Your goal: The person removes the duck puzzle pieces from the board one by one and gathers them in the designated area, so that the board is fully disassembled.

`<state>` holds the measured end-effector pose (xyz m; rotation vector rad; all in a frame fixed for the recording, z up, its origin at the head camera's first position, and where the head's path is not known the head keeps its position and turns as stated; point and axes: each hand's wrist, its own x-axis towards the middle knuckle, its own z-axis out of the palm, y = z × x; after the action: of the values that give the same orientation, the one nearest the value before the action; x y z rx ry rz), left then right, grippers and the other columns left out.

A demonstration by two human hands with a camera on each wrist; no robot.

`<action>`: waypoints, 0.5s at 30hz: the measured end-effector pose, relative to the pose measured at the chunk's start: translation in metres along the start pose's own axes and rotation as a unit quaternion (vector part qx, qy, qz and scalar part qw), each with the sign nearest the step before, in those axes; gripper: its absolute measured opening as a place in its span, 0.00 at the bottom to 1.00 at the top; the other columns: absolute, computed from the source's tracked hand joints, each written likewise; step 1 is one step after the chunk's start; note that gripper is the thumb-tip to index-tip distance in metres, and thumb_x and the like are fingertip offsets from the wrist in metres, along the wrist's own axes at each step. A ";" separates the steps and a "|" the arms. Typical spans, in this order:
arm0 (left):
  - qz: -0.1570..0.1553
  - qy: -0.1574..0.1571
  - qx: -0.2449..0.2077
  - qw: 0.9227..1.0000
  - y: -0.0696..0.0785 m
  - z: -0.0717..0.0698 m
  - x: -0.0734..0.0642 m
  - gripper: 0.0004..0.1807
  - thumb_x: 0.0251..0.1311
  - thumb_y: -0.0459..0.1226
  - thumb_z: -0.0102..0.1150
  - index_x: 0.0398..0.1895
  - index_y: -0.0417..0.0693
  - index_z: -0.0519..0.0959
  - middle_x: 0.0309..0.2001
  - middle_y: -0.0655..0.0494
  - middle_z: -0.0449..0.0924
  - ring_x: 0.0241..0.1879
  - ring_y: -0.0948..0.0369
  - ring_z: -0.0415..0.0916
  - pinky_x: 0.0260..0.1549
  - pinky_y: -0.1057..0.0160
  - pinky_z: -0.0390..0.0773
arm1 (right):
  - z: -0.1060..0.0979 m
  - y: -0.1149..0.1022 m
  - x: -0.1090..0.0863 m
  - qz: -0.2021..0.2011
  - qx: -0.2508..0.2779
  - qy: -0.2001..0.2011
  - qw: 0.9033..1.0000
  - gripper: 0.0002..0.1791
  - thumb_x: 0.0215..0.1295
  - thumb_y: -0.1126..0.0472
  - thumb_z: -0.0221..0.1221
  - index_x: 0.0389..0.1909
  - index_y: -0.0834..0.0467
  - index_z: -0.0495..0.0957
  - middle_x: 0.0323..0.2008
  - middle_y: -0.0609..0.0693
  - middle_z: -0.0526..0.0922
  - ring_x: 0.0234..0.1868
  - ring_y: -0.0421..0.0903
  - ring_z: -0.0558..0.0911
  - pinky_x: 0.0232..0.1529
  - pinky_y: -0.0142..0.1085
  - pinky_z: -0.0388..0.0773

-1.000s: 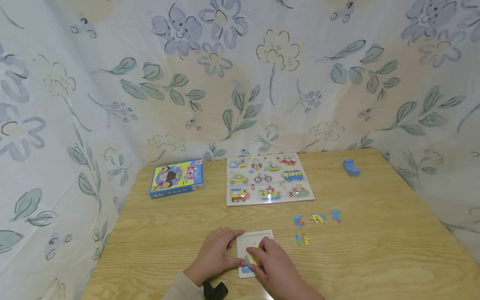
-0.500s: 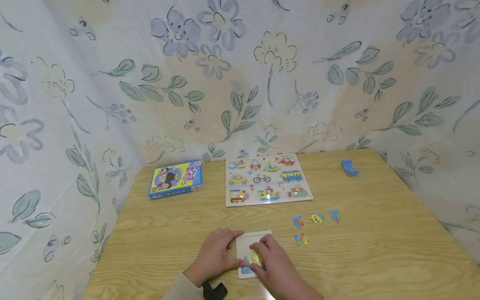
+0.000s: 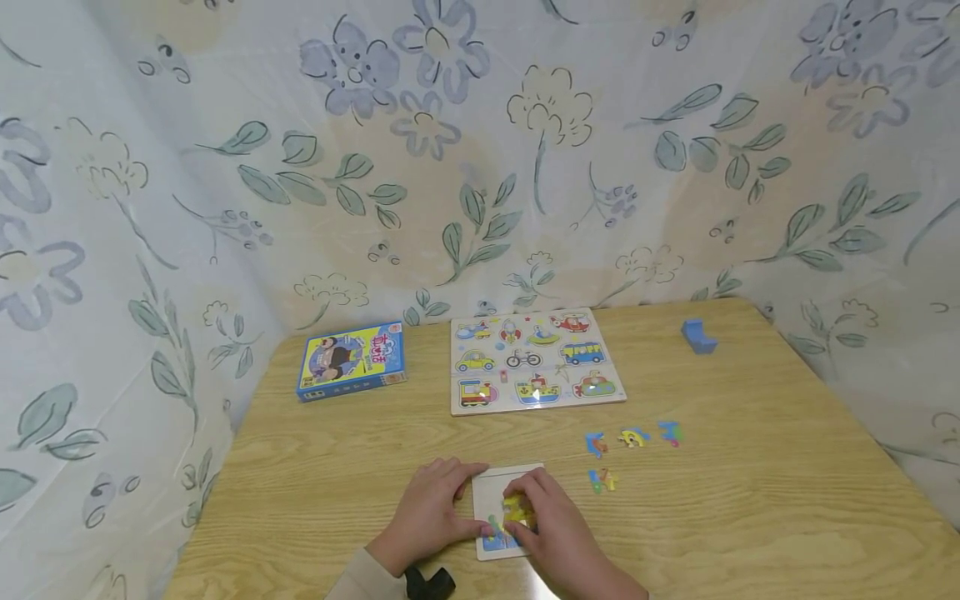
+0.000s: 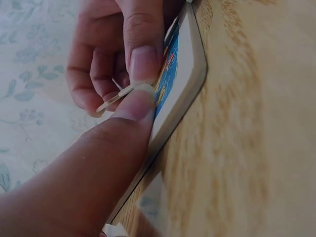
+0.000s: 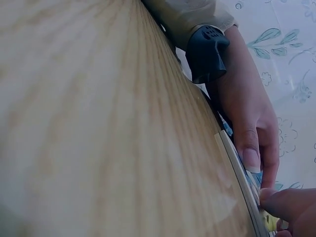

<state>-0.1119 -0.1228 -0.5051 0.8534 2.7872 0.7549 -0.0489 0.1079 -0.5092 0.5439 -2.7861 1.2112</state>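
Note:
A small puzzle board (image 3: 489, 490) with a pale frame lies at the table's near middle, blue and coloured pieces in its lower part. My left hand (image 3: 429, 510) steadies its left side, the straight thumb on the lower left and the index finger at the far left corner. Over the board's right side, my right hand (image 3: 561, 537) pinches a mostly yellow puzzle piece (image 3: 516, 510). In the left wrist view this thin piece (image 4: 114, 98) stands tilted between the right thumb and fingers, close to the left thumb. My right hand hides part of the board.
Several loose puzzle pieces (image 3: 633, 437) lie right of the board. Behind stand a large vehicle puzzle (image 3: 551, 369), a blue and yellow box (image 3: 352, 360) and a blue block (image 3: 699, 337). A black device (image 3: 431, 583) sits by the left wrist. Floral cloth (image 3: 480, 167) hangs behind the table.
The yellow piece has turned in my right fingers and its yellow face shows more now. More of the blue lower pieces is uncovered. My left hand stays in place.

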 end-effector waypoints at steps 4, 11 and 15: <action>0.002 0.001 -0.005 1.000 -0.001 0.001 0.000 0.47 0.48 0.72 0.70 0.69 0.59 0.78 0.30 0.70 0.64 0.33 0.66 0.61 0.39 0.60 0.62 | -0.001 0.000 0.000 0.012 0.036 0.010 0.999 0.18 0.64 0.66 0.72 0.49 0.51 0.77 0.42 0.40 0.69 0.37 0.35 0.71 0.38 0.31 0.77; 0.012 0.008 -0.002 1.000 -0.005 0.004 0.000 0.48 0.47 0.73 0.69 0.68 0.59 0.78 0.30 0.70 0.64 0.32 0.66 0.61 0.38 0.61 0.62 | -0.004 -0.003 -0.001 0.028 0.067 0.025 0.997 0.19 0.63 0.71 0.71 0.51 0.53 0.78 0.36 0.40 0.73 0.29 0.32 0.70 0.30 0.30 0.75; 0.011 0.009 -0.001 1.000 -0.005 0.004 -0.001 0.48 0.48 0.73 0.68 0.69 0.58 0.78 0.30 0.70 0.64 0.32 0.66 0.61 0.38 0.61 0.62 | -0.004 -0.005 -0.002 0.047 0.071 0.034 0.996 0.20 0.65 0.70 0.70 0.55 0.56 0.78 0.39 0.43 0.78 0.31 0.33 0.71 0.32 0.30 0.76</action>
<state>-0.1121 -0.1249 -0.5110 0.8828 2.7960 0.7735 -0.0461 0.1084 -0.5030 0.3760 -2.7111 1.4259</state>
